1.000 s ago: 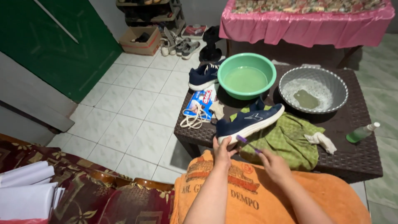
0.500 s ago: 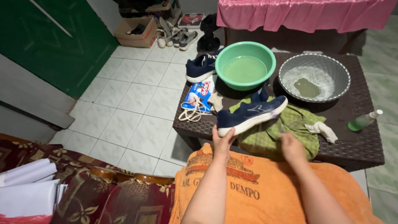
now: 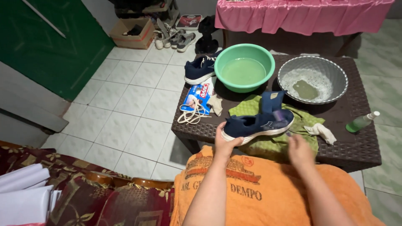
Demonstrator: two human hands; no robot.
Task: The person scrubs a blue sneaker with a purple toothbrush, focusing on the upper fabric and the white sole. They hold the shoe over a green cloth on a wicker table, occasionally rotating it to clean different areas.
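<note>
Dark woven table (image 3: pixel 360 138) in front of me, orange towel (image 3: pixel 251 188) across my lap. On the table, largest down: green basin (image 3: pixel 244 67) of cloudy water at the far side, grey bowl (image 3: pixel 313 86) with suds and a sponge to its right, green cloth (image 3: pixel 284 144) spread at the near edge. The navy shoe (image 3: pixel 259 124) sits on that cloth, sole down and tilted slightly, tongue flipped up. My left hand (image 3: pixel 225 141) is closed around the heel end, thumb on top, fingers under the white sole. My right hand (image 3: pixel 300 150) is beside the toe end, curled; something thin and purple blurs at the shoe's side above it, and I cannot tell whether I am gripping it. Second navy shoe (image 3: pixel 200 69) at the table's far left corner, laces (image 3: pixel 190 115) loose by a blue packet (image 3: pixel 199 96), small green spray bottle (image 3: pixel 361 122) lying at right. Risks, as I judge them: the heel is held at one end only, so pressure at the toe could twist the shoe off the near edge; a jolt to the table could slop the full basin.
</note>
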